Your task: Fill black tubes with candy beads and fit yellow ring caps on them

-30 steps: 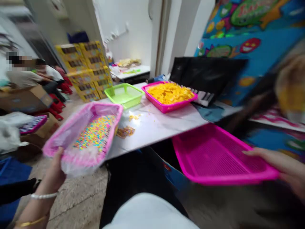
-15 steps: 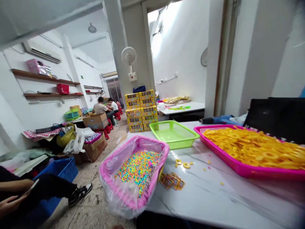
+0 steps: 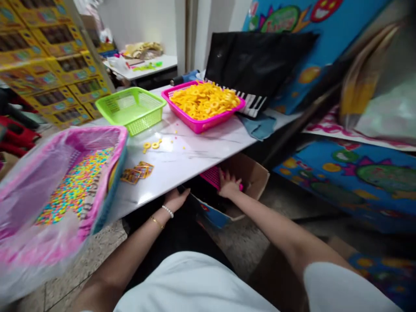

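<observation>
Right hand has moved down with the pink basket, now in the carton under the table; fingers splayed on it, can't tell grip. Left hand by near edge, fingers half-curled, hold unclear.

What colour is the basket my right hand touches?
The basket is bright pink; head view.

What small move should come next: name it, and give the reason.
Probably let the right hand settle the magenta basket into the cardboard box: that hand is on the basket, whose visible part shows within the box's opening, below the table.
</observation>
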A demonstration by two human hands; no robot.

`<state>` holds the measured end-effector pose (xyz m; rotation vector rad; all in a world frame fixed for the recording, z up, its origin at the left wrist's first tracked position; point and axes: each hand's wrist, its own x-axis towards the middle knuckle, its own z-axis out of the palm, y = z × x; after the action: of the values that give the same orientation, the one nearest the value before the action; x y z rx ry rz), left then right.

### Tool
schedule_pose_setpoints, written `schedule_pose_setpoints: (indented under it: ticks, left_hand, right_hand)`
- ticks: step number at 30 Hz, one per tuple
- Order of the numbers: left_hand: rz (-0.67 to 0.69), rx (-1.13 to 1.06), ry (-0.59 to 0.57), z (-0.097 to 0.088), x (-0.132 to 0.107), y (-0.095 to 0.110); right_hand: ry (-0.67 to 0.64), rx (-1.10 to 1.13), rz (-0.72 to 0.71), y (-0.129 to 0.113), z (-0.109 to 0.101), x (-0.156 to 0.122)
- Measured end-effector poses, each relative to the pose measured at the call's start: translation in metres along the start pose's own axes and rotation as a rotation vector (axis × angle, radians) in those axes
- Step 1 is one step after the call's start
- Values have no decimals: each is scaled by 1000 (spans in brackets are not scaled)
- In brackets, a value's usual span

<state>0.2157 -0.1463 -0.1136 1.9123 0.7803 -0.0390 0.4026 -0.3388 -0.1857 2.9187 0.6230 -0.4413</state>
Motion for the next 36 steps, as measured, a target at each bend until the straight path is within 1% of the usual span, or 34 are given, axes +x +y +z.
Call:
schedule_pose_setpoints:
  ticks: [2, 4, 5, 7, 9, 10, 13, 15, 17, 19, 21, 22, 24, 25, 27, 29, 31, 33, 36]
  left_hand:
    - [92, 152, -95, 16, 10, -3]
    - [167, 288, -201, 27, 14, -8]
    - [204, 346, -241, 31, 15, -10]
    - [274, 439, -285, 35, 16, -11]
    - [341, 499, -300, 35, 17, -8]
    - [371, 519, -300, 35, 16, -4]
    - [449, 544, -287, 41, 14, 16]
    - [498, 543, -289, 53, 13, 35]
    - [542, 542, -306, 69, 15, 58]
    - [572, 545, -319, 85, 20, 82]
    - [585, 547, -313, 95, 26, 103]
    - [588, 545, -305, 96, 28, 110]
    - [599, 536, -286, 91, 32, 119]
    - [603, 531, -277, 86, 33, 119]
    - [598, 520, -263, 74, 33, 112]
    - [570, 512, -255, 63, 33, 98]
    - [532, 510, -258, 56, 31, 79]
    - [497, 518, -276, 54, 26, 57]
    - [441, 543, -309, 56, 18, 25]
  right_hand:
    - [-4, 9, 14, -8, 0, 11]
    - [3, 24, 8, -22, 1, 17]
    - [5, 35, -5, -29, 2, 18]
    - [-1, 60, -42, -37, 4, 17]
    - [-24, 85, -73, -33, 2, 13]
    - [-39, 96, -83, -26, 0, 11]
    - [-75, 128, -72, 15, -11, 5]
    - [-107, 150, -43, 44, -22, 7]
    - [-146, 171, -9, 63, -35, 14]
    - [-175, 192, 25, 67, -48, 25]
    - [-199, 220, 49, 58, -60, 35]
    - [-213, 237, 52, 51, -65, 39]
    - [-246, 280, 40, 38, -72, 40]
    - [-262, 304, 25, 34, -74, 37]
    - [-286, 350, 1, 35, -73, 25]
    - [-300, 389, 6, 42, -69, 12]
    - [-310, 430, 12, 44, -61, 1]
    - [-320, 479, -19, 32, -50, -4]
    - [-357, 556, -102, -10, -39, 1]
